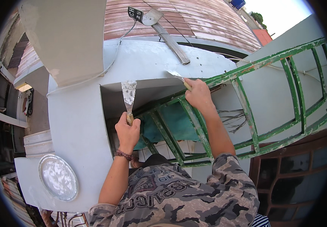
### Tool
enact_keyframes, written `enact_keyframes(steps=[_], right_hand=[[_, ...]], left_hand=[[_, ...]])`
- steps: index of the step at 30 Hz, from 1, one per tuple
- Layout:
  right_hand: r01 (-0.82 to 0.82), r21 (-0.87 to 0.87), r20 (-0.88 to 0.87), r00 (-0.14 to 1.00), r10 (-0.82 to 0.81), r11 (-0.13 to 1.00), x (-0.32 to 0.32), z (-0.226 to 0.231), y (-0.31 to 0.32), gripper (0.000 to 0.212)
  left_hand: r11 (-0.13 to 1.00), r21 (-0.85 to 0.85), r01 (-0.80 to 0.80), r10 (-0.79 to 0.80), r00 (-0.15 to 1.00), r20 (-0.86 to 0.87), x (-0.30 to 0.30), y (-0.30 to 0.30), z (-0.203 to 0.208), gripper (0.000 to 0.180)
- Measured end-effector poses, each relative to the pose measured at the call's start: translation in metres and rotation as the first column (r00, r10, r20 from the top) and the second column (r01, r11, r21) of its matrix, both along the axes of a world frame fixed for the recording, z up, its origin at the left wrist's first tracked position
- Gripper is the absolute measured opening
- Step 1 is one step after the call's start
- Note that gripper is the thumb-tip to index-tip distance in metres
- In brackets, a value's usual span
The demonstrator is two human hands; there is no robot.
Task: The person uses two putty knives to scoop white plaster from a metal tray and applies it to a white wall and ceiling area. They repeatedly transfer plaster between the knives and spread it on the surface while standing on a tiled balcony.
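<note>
My left hand (127,132) is closed round the wooden handle of a putty knife (129,94). That knife stands blade up, and its wide blade is smeared with white filler. Further right, my right hand (200,96) grips the handle of a second putty knife (176,75), whose blade points up and left over the white-painted wall (144,56). Whether this blade touches the surface, I cannot tell. A round metal tray (41,165) coated with white paste rests on the white ledge at the lower left.
A green, paint-worn metal ladder (252,68) slants from below my right arm to the upper right. A wooden post (169,41) with a sign (135,14) leans above the wall. A white cable (112,65) runs across it. Corrugated roofing (201,19) lies beyond.
</note>
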State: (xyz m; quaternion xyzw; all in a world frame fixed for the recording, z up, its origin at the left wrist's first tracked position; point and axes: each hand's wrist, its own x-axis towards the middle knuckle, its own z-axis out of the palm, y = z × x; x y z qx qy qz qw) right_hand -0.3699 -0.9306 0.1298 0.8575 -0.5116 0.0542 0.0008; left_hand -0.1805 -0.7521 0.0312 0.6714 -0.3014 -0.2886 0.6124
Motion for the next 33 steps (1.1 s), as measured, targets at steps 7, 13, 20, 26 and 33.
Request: enact_keyframes(steps=[7,13,20,26,33], right_hand=[[0.062,0.03,-0.145,0.988,-0.057,0.998,0.034,-0.041,-0.038,0.048],[0.027,0.1,-0.111,0.994,-0.016,0.995,0.035,0.005,0.016,0.057],[0.04,-0.009,-0.061,0.997,-0.041,0.999,0.06,-0.08,0.013,0.061],[-0.064,0.035,-0.109,0.992,0.067,0.997,0.046,-0.035,0.035,0.059],[0.109,0.008,-0.062,0.992,-0.109,0.994,0.056,-0.007,-0.039,0.053]], left_hand=[[0.999,0.023,0.027,-0.026,1.0,-0.008,0.0,0.0,0.001,0.017],[0.999,-0.031,-0.023,0.023,1.0,-0.019,0.002,0.001,0.001,0.02],[0.998,0.054,0.034,-0.032,0.999,-0.038,0.0,0.002,0.003,0.016],[0.999,0.041,0.024,-0.022,0.999,-0.049,0.002,0.003,0.003,0.018],[1.0,0.011,-0.015,0.015,1.0,-0.005,0.001,0.001,-0.001,0.021]])
